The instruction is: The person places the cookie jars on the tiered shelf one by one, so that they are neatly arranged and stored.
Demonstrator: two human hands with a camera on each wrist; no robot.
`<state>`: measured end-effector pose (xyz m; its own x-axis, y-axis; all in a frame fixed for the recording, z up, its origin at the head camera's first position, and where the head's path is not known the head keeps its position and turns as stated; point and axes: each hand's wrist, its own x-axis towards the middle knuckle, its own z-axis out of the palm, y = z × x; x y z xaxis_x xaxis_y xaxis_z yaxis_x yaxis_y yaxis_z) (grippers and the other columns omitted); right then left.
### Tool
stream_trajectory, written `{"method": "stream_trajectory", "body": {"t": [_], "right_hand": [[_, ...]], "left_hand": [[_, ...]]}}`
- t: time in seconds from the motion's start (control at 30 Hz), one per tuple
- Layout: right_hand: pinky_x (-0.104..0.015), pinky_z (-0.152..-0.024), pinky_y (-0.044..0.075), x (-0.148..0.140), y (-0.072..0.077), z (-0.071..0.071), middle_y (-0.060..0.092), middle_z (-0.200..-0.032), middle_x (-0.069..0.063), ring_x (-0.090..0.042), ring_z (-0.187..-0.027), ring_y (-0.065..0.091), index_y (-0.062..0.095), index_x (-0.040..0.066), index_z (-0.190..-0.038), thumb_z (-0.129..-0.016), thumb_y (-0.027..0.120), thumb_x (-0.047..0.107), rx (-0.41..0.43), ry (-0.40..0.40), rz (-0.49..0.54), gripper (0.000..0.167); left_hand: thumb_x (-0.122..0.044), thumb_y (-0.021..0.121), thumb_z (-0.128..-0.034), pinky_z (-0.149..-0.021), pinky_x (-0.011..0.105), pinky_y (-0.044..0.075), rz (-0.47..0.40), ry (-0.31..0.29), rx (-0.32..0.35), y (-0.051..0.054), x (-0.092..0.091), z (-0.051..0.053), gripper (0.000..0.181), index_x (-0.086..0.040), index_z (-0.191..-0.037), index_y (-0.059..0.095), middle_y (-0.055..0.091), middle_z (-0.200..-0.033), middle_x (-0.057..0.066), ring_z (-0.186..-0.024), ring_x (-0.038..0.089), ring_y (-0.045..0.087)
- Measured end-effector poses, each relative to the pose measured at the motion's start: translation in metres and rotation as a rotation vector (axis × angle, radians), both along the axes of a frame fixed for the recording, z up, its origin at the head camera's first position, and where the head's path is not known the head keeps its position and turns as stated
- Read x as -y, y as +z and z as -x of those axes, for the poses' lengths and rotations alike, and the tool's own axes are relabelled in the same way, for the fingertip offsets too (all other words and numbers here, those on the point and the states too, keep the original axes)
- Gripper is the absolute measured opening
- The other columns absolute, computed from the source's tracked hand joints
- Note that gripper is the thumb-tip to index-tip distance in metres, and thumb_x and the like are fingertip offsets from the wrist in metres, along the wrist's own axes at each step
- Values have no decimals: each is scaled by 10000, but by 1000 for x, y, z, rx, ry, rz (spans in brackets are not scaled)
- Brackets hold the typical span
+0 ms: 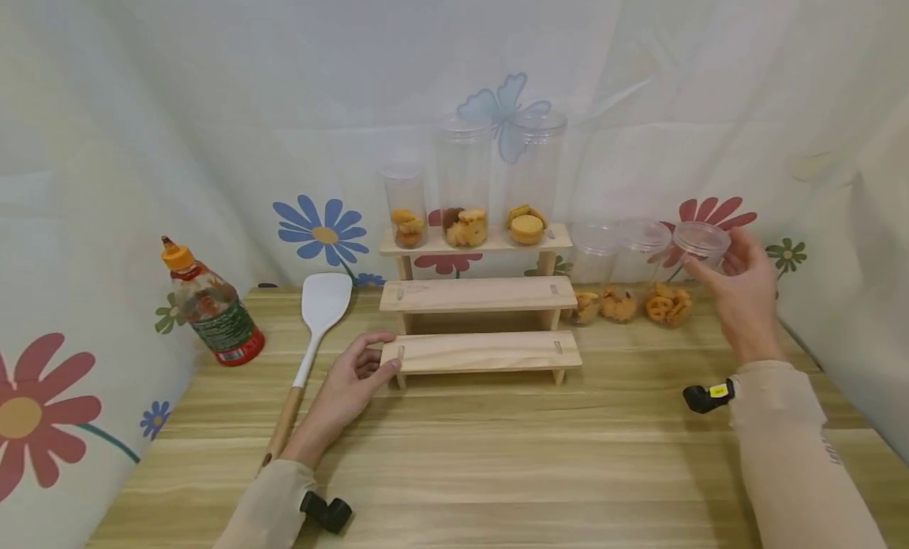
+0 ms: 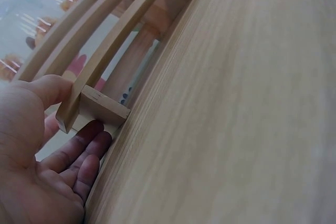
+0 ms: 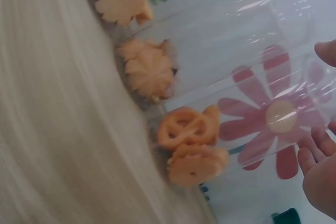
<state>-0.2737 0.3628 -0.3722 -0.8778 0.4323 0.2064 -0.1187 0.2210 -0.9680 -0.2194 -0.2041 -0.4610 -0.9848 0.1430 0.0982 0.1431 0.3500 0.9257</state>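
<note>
A three-step wooden display rack stands on the table. My left hand holds the left end of its lowest step, thumb at the front and index finger behind; in the left wrist view the other fingers of that hand curl loosely beside the rack's leg. My right hand grips the rightmost clear jar near its lid, thumb on the near side. Pretzel-shaped biscuits lie at the bottom of this jar. Two more clear biscuit jars stand between it and the rack.
On the top step are a short jar and two tall jars, all with biscuits. A white spatula with a wooden handle lies left of the rack, partly behind my left arm. Farther left stands a sauce bottle. Flowered cloth hangs behind.
</note>
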Motion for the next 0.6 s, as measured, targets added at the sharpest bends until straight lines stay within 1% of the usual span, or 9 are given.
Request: {"method": "stream_trajectory", "body": {"t": [0.07,0.17,0.27,0.33,0.5,0.6], "right_hand": [[-272,-1327,242,-1,-6,2,395,-1774,-83,-187,-1629,349,386,198,-1737,-1017,843,173,-7,13,27,853],[-301,-1331,250,-3,-15,3,395,-1778,-68,-221,-1655,334,393,217,-1733,-1027,836,240,20,23,-2,834],[-338,-1332,268,-4,-23,2,372,-1795,-42,-261,-1674,314,371,241,-1743,-1039,810,332,76,30,-44,835],[-361,-1331,282,-5,-27,1,354,-1806,-36,-277,-1674,311,356,255,-1749,-1045,796,362,97,34,-64,837],[-430,-1322,329,-3,-33,3,343,-1803,-118,-339,-1648,344,343,241,-1753,-1057,784,383,108,55,-111,836],[-456,-1324,326,-3,-38,5,325,-1805,-161,-370,-1654,331,323,189,-1758,-1070,768,379,124,61,-122,842]], "left_hand": [[-303,766,-1092,-952,286,527,-3,1,0,0,0,0,477,-191,-1531,617,787,-1203,136,-1106,257,707],[-299,766,-1092,-938,286,525,-6,1,3,-1,0,0,470,-197,-1527,620,787,-1192,137,-1091,259,705],[-291,765,-1093,-937,285,525,-3,-2,8,-1,-1,0,467,-192,-1527,620,784,-1187,138,-1085,258,702],[-291,763,-1094,-944,285,526,-1,-4,10,-1,-1,-1,473,-187,-1532,616,783,-1193,138,-1091,255,702],[-301,759,-1096,-939,295,524,0,0,12,0,-1,0,481,-189,-1539,608,783,-1199,138,-1096,251,702],[-304,759,-1096,-931,303,522,3,3,14,0,-1,-1,481,-193,-1538,607,783,-1198,138,-1092,254,703]]}}
